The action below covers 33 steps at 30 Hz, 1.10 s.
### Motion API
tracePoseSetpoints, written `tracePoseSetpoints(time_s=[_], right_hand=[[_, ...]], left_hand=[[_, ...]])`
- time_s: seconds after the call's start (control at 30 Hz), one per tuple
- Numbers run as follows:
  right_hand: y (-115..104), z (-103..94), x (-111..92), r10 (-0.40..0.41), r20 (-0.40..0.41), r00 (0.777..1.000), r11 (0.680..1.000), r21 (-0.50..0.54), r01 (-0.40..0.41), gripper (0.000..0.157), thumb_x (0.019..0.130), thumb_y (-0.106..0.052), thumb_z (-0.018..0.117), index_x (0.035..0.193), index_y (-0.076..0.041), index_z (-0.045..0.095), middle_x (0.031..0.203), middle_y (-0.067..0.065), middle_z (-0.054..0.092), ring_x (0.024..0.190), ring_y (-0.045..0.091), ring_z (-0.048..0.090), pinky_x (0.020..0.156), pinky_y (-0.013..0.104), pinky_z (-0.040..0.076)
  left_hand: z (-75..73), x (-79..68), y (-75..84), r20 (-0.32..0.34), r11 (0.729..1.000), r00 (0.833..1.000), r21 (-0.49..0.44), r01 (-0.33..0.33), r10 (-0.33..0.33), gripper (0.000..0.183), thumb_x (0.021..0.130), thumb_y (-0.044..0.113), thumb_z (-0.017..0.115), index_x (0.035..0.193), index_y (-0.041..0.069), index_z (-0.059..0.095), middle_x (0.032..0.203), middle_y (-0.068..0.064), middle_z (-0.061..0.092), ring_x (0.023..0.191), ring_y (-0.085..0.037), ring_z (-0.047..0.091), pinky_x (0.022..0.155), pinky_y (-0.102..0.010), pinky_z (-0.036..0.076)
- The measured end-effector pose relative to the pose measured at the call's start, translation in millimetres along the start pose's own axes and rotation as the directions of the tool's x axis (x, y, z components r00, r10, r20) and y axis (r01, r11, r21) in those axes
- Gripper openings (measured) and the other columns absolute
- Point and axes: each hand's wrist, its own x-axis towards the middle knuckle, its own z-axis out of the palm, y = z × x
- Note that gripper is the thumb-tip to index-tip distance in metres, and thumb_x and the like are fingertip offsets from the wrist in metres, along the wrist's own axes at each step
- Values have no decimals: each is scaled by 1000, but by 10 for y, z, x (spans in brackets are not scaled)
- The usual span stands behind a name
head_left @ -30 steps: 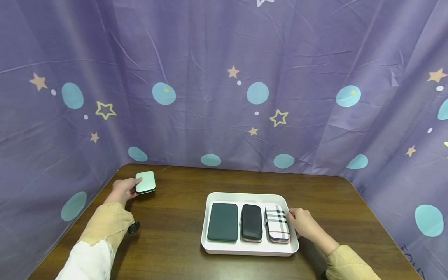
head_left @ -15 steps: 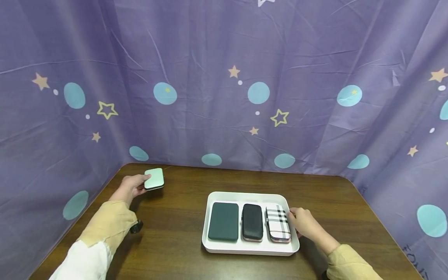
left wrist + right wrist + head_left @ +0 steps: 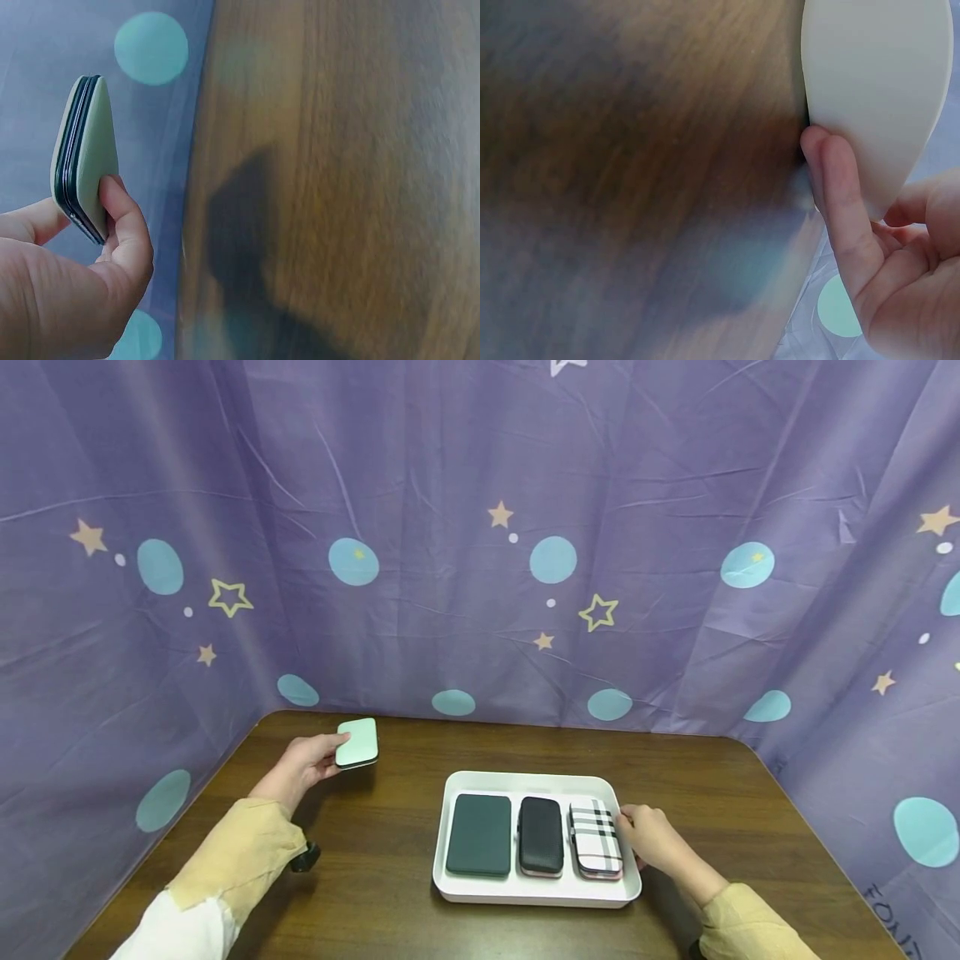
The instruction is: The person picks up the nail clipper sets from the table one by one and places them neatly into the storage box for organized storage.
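Note:
My left hand [image 3: 309,760] grips a small flat mint-green case [image 3: 357,742] with rounded corners, held above the back left of the table. In the left wrist view, this case [image 3: 96,150] shows a dark seam with a metal edge, pinched between fingers and thumb. On the right, my right hand [image 3: 647,837] holds the right end of a white tray [image 3: 536,896]. The right wrist view shows fingers [image 3: 844,187] along the tray's outer wall [image 3: 877,82] and the thumb at its rim. Inside the tray lie a dark green case [image 3: 480,835], a black case [image 3: 541,835] and a plaid case [image 3: 596,837].
The brown wooden table [image 3: 420,747] spreads around the tray, with wood showing left of it and behind it. A purple curtain [image 3: 450,610] with stars and dots hangs along the back and both sides. Below the left hand, a shadow [image 3: 244,225] falls on the wood.
My left hand has carried the mint-green case to the right along the back of the table. The right hand, the tray and its cases have stayed put.

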Motion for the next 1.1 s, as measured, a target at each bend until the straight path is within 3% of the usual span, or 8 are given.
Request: tracePoseSetpoints(time_s=[0.2,0.73,0.87,1.1], right_hand=[[0,5,0,17,3,1000,1000,10,-17,22,94,-9,47,102,3,64,72,12,62,47,18,59,37,30,49],[1,4,0,16,17,1000,1000,21,-17,27,94,-8,45,108,7,62,78,16,63,52,19,61,38,31,50],[-1,2,-1,21,14,1000,999,26,-21,27,94,-8,45,109,7,62,79,16,63,51,19,61,38,31,50],[-7,-5,-1,6,12,1000,1000,25,-7,28,94,-8,45,110,8,61,80,17,63,51,19,60,38,31,50]], left_hand=[[146,-64,17,3,1000,1000,21,-23,23,6,93,6,54,88,2,52,66,0,64,62,-9,63,58,-23,54],[461,-295,0,106,998,993,29,-64,60,5,93,5,56,88,2,57,71,-1,67,68,-10,65,63,-24,55],[517,-325,-11,118,995,990,49,-86,80,5,92,5,57,93,-1,57,72,-1,66,68,-10,65,63,-24,55],[617,-396,-64,118,992,990,84,-93,83,22,92,4,58,108,-9,52,74,-2,65,69,-10,65,63,-24,55]])
